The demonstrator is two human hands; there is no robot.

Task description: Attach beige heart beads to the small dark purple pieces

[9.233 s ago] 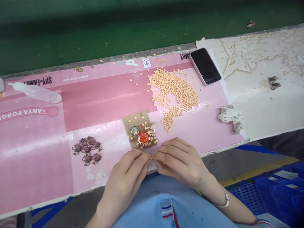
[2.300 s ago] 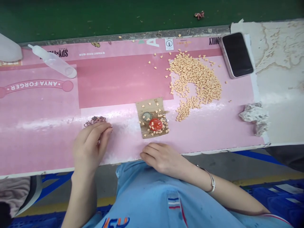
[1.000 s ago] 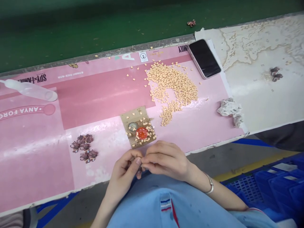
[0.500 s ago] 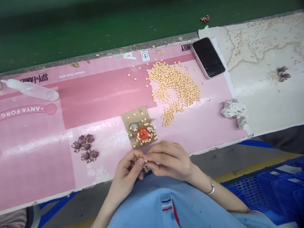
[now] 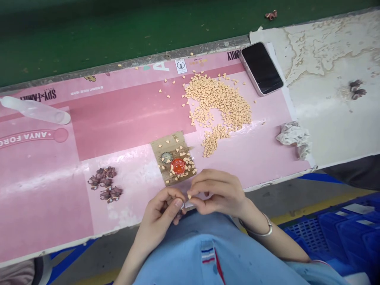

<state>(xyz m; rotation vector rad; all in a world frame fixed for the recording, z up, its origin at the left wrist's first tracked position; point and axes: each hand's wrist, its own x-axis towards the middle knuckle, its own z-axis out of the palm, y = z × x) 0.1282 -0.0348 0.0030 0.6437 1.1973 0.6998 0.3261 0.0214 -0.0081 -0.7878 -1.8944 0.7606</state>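
Close to my body, below the table's front edge, my left hand [image 5: 162, 211] grips a small dark brown figure [image 5: 178, 216], mostly covered by the fingers. Thumb and forefinger of my right hand [image 5: 219, 192] pinch a tiny tan piece [image 5: 189, 196], slightly apart from the figure. Just beyond both hands lies a brown cardboard square [image 5: 157, 148] bearing a red round cap [image 5: 178, 166], a ridged metal bottle cap [image 5: 166, 157] and several loose tan pieces. A large pile of matching tan pieces [image 5: 218, 99] spreads farther back.
Several brown figures [image 5: 106, 184] are clustered on the left. A clear plastic bottle [image 5: 37, 110] lies at far left. Right of the pile are a phone [image 5: 263, 69] and crumpled tissue [image 5: 293, 135]. Beyond the table runs a green surface [image 5: 118, 35]; blue crates [image 5: 344, 237] stand lower right.
My right hand has drawn back a little to the right from my left hand, with the tan piece now showing between its fingertips. My left hand keeps the figure nearly in place.
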